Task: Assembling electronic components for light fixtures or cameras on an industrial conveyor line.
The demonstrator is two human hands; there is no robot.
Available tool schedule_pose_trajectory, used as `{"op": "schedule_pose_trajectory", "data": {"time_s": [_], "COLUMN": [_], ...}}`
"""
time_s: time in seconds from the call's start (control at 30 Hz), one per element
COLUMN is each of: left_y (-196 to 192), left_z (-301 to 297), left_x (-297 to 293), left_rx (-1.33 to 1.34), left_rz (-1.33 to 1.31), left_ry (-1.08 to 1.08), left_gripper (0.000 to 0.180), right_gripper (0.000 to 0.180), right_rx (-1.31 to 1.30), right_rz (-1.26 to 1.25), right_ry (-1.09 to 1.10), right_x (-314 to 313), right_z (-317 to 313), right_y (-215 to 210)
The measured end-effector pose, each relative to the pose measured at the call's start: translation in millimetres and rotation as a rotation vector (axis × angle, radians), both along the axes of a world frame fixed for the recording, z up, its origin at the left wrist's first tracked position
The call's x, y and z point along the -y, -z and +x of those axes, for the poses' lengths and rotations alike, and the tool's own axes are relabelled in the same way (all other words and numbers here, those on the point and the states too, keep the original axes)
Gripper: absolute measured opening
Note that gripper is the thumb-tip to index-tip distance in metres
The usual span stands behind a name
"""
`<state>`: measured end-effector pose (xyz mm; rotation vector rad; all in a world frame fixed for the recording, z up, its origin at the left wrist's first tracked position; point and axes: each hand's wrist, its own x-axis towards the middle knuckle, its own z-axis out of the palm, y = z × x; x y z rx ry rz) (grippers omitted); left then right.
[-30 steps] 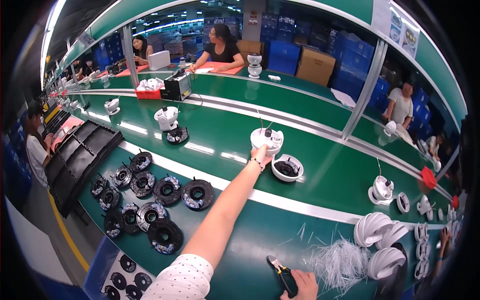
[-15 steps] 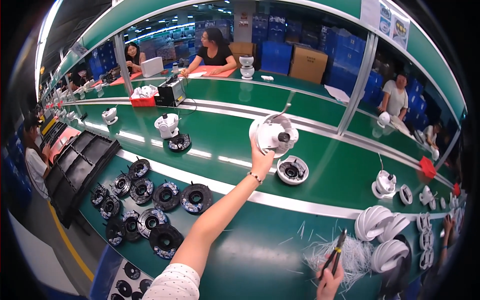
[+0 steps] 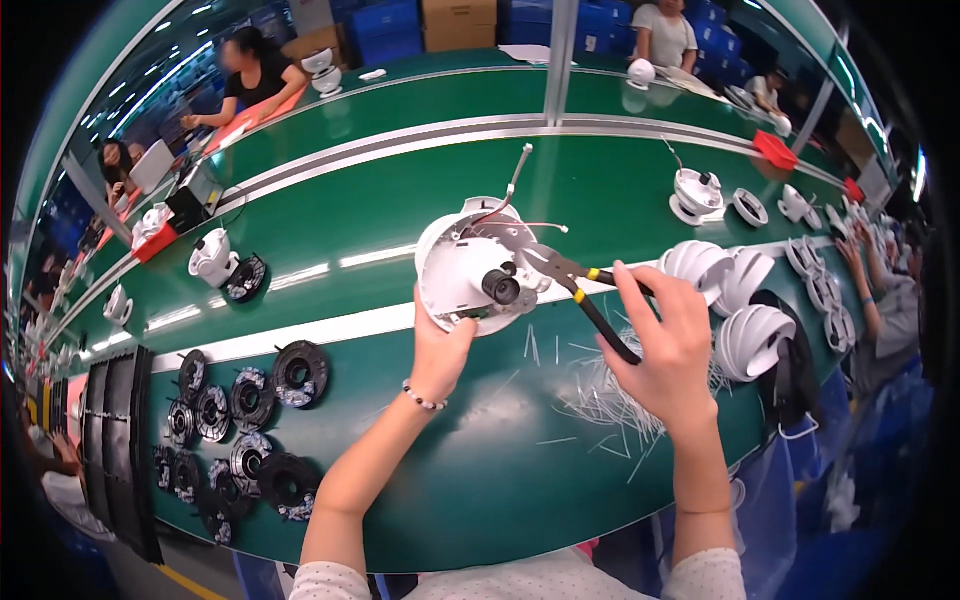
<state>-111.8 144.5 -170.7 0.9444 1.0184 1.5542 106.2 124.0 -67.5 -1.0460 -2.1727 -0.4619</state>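
Left hand (image 3: 442, 358) has fingers clamped on lower rim of white camera housing (image 3: 462, 272), raised over green bench (image 3: 475, 450), right hand (image 3: 676, 345) fingers closed on black-and-yellow cutters (image 3: 600, 318), jaws at housing's right side, contact unclear.

No readable text, labels or numbers. Faint print on brown carton (image 3: 460, 28), far beyond left hand (image 3: 443, 362), too small; pale mark on blue box (image 3: 594, 28), far beyond right hand (image 3: 672, 335), likewise illegible.
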Motion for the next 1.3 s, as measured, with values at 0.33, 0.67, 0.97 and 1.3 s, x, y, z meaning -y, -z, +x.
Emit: {"op": "schedule_pose_trajectory", "data": {"time_s": [0.33,0.67,0.97,1.3], "left_y": [-1.3,-4.3,-4.1,-6.8], "left_z": [4.1,11.9,19.3,9.7], "left_x": [14.7,12.8,16.1,-15.0], "left_rx": [-0.145,-0.156,-0.188,0.232], "left_rz": [0.043,0.025,-0.023,-0.116], "left_ry": [0.024,0.108,0.153,0.152], "left_gripper": [0.053,0.056,0.057,0.059], "right_gripper": [0.052,0.042,0.047,0.055], "right_rx": [0.160,0.209,0.128,-0.473], "right_rz": [0.121,0.126,-0.018,0.015], "right_ry": [0.009,0.034,-0.012,-0.099], "right_x": [-7.9,-14.4,-10.7,-1.9], "right_z": [-9.8,-8.1,0.0,15.7], "right_y": [0.1,6.8,15.6,54.5]}}
